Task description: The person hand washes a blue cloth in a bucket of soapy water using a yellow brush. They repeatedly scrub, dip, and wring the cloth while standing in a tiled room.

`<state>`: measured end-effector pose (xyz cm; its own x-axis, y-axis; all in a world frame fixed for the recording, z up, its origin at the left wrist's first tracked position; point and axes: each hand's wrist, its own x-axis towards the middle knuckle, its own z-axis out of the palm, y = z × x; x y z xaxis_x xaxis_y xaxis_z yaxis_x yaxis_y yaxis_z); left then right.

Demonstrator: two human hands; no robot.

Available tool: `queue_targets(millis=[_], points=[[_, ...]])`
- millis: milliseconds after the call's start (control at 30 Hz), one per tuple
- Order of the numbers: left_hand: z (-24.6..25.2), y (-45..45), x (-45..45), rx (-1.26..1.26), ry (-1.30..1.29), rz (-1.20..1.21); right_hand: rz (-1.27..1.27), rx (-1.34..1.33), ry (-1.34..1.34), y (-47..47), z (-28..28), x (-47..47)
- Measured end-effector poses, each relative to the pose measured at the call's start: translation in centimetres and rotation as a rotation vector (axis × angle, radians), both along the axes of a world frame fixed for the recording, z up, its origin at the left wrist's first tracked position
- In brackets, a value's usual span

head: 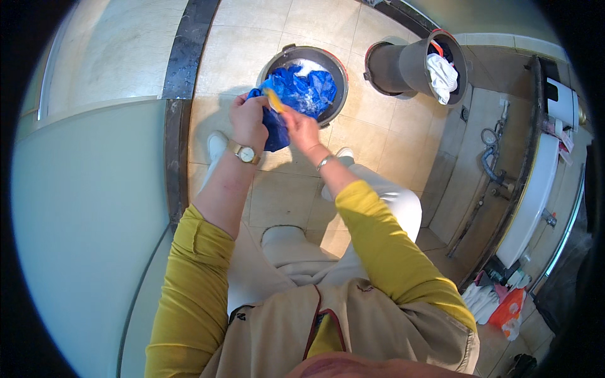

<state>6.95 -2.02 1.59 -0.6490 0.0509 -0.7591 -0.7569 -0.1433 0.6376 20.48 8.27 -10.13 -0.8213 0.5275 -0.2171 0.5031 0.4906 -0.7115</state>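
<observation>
Blue wet cloth lies bunched in a round dark basin on the floor, with whitish suds on and behind it. Part of the cloth comes over the near rim and hangs down below my left hand, which grips it. My right hand holds a yellow-handled brush, blurred, against the cloth beside my left fingers. The brush's bristles cannot be made out.
A tall dark bucket with white and dark clothes stands right of the basin. Farther right are a white sink, pipes and a blue hose. A dark stone threshold and a pale glass panel are at left.
</observation>
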Motion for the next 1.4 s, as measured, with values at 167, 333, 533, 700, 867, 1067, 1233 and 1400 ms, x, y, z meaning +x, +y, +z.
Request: queue_targets(millis=[167,333,533,700,867,1067,1233,1400], points=[[-0.4,-0.4,0.0,0.001,-0.007,-0.078,-0.328,0.309,-0.437,2.5,0.2,0.8],[-0.4,0.2,-0.3,-0.047,0.053,-0.002,-0.154,-0.054,0.425,-0.5,-0.7,0.9],[0.7,-0.5,0.2,-0.073,0.048,-0.185,-0.435,0.246,-0.424,3.1,-3.2,2.6],[0.4,0.1,0.5,0.073,0.195,-0.317,-0.75,-0.61,-0.224,3.3,-4.6,0.9],[0.3,0.1,0.5,0.022,0.215,-0.444,-0.744,-1.123,-0.452,1.1,-4.4,-1.0],[0.8,-0.2,0.7,0.025,0.348,-0.635,-0.825,-1.15,-0.5,0.6,-4.3,-1.7],[1.5,-0.1,0.8,-0.108,0.516,-0.835,-1.04,-1.24,-0.39,-0.4,-4.9,-2.0],[1.8,-0.7,0.3,-0.503,0.858,-1.015,-0.74,-0.338,-0.579,-1.5,-5.7,-1.7]])
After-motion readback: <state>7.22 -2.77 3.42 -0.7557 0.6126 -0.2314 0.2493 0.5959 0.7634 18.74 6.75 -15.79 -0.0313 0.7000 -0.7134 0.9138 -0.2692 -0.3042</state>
